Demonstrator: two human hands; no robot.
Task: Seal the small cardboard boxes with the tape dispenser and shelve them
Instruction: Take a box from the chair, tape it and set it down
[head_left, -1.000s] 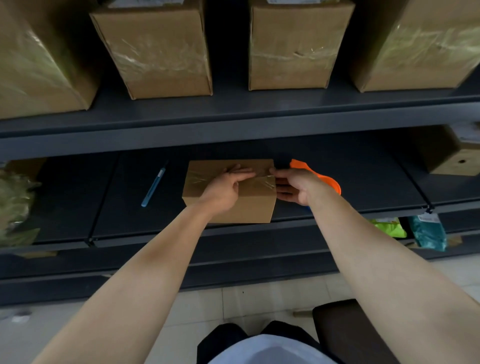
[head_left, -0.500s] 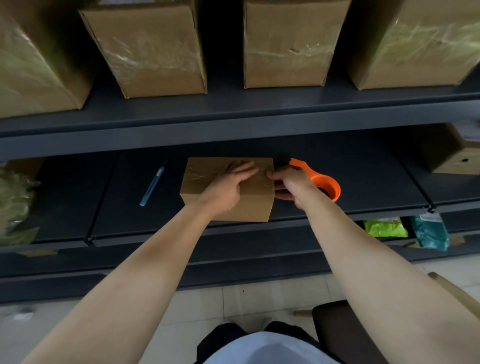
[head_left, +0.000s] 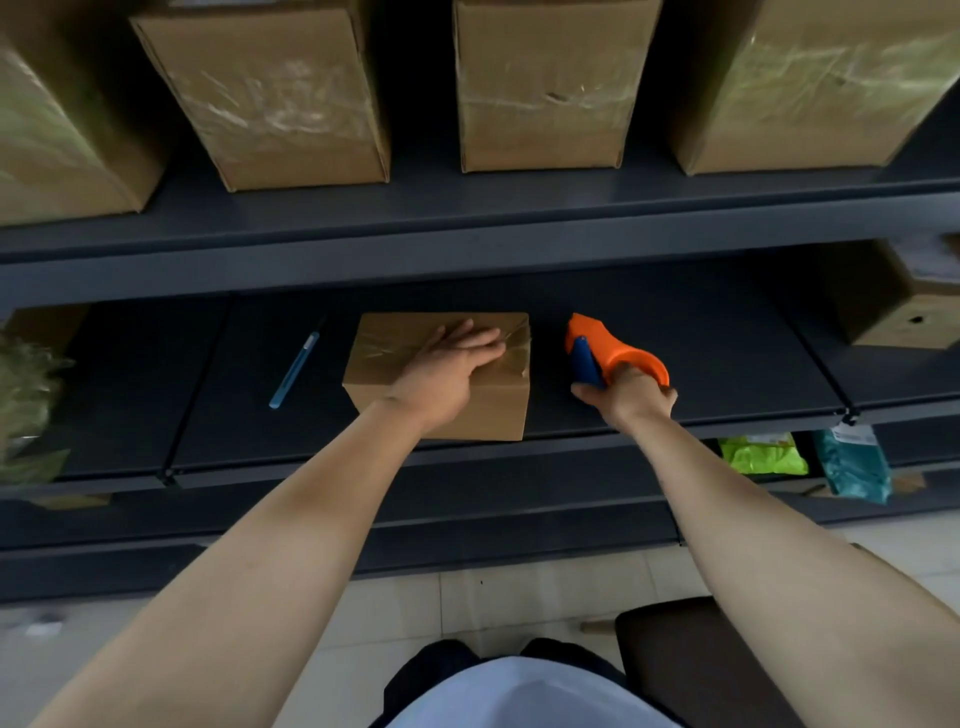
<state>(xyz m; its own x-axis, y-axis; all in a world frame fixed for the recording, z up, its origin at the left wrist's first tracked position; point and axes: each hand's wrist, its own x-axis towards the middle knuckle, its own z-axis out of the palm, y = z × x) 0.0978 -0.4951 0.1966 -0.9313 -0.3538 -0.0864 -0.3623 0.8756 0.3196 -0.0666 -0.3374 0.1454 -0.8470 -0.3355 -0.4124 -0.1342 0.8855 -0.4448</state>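
Pressing left hand: our left hand lies flat, fingers straight, on top of the small cardboard box, fingertips reaching the crinkled clear tape near its right edge.
Right hand: our right hand is curled round the orange tape dispenser, gripping its ring end; the blue part and the pointed nose aim away from us.
In the way: our left forearm crosses the box's front left corner and hides it.
Left of the box: a slim blue pen-like tool lies slanted on the same level, apart from the box.
Far right: another cardboard box with a round hole in its face.
Far left: a greenish wrapped bundle, too blurred to name.
Upper shelf: four larger taped boxes in a row.
Below right: a green packet beside a teal packet.
Floor: pale tiles, with a dark stool near us.
Box: on the middle shelf, near its front lip, flaps closed.
Box against hands: under our left palm; just left of the dispenser and our right hand, touching neither, dark shelf showing between.
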